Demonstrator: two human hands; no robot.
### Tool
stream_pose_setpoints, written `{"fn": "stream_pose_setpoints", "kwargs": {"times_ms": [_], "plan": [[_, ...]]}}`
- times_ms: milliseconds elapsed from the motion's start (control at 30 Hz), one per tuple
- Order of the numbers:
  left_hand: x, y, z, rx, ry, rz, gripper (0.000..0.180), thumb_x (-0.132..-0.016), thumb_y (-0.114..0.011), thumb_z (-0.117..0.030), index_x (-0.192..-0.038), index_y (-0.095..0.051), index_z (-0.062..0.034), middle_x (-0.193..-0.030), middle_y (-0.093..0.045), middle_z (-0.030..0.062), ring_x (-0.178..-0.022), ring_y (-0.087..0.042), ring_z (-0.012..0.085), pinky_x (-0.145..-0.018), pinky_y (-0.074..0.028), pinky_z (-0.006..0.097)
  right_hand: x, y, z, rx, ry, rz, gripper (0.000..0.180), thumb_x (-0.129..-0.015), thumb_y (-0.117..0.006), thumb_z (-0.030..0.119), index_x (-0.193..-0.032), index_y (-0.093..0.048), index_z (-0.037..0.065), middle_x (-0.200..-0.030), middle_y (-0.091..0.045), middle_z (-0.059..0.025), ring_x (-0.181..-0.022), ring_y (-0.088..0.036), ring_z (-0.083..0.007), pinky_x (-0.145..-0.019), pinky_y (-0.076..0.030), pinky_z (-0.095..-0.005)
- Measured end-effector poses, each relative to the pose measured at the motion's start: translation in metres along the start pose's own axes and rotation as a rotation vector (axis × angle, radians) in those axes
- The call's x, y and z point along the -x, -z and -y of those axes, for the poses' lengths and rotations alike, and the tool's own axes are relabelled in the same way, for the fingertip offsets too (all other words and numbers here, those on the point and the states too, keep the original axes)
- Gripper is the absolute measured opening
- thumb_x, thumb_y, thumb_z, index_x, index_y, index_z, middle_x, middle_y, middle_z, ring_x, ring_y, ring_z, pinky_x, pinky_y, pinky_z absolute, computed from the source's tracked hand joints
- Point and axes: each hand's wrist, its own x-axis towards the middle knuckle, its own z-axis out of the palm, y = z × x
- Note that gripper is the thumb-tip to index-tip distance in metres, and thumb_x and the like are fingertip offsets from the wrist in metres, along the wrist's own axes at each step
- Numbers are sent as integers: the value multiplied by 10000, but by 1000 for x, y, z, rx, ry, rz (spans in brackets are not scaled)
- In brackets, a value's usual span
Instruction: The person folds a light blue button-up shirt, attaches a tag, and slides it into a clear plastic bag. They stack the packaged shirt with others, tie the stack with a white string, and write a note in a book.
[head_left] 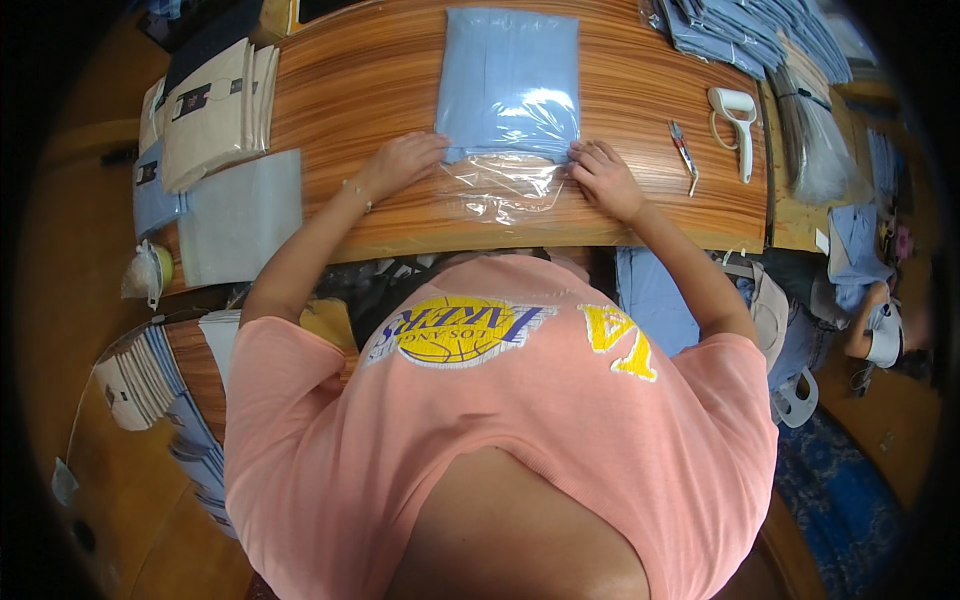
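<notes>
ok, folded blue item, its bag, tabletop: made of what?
Bag: thin clear plastic, likely; glossy, crinkled, bright glare. Folded blue item: probably cloth, visible creases; bag masks its finish. Tabletop: striped grain, slight sheen; laminate or varnished wood, unclear.

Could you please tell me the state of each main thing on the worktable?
Blue garment: folded, bagged.
Clear plastic bag: around it, near end wrinkled; sealing unclear.
Left hand: at bag's near left corner, grip unclear.
Right hand: at near right corner, grip unclear.
Cream garments: folded, stacked.
Translucent plastic sheet: lying flat.
Lint roller: lying down.
Small hand tool: lying down; open or shut unclear.
</notes>
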Motion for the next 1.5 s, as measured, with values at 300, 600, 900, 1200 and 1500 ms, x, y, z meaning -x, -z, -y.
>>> {"fn": "stream_pose_setpoints", "kwargs": {"times_ms": [300,600,900,1200,1500], "plan": [[-12,1,-4,-77,-45,17,250,-808,-636,-234,-1003,-607,-81,-1190,-577,50,-1006,-577,229,-872,-479,346,3,-7,3,58,-1,-5,155,-793,-565,113,-939,-534,70,-1127,-562,-139,-1157,-496,-281,-1008,-380,-441],[-19,-7,-7,-27,19,-107,185,-863,-584,-220,-980,-608,-79,-970,-651,69,-871,-618,240,-753,-500,366,-2,-9,14,-168,-252,-144,154,-870,-558,209,-914,-581,63,-1026,-605,-152,-1039,-565,-314,-911,-448,-422],[-57,-20,-21,358,883,-447,326,-949,-469,-299,-897,-618,-14,-804,-623,177,-738,-600,336,-630,-434,384,-48,-17,-8,-598,-1024,-329,383,-935,-434,412,-959,-634,86,-784,-641,-148,-766,-605,-333,-695,-448,-394],[-64,-35,-17,226,903,-619,346,-945,-478,-336,-914,-630,-28,-756,-611,173,-685,-580,320,-611,-424,385,-61,-23,-13,-504,-1121,-292,422,-930,-399,452,-1056,-637,128,-926,-652,-174,-894,-602,-359,-770,-449,-419],[-69,-28,-16,252,980,-508,346,-955,-440,-331,-852,-572,-28,-726,-589,200,-675,-569,364,-611,-420,417,-70,-16,-12,-480,-1168,-259,391,-926,-412,420,-1067,-634,130,-964,-649,-171,-932,-590,-371,-793,-442,-432]]}}
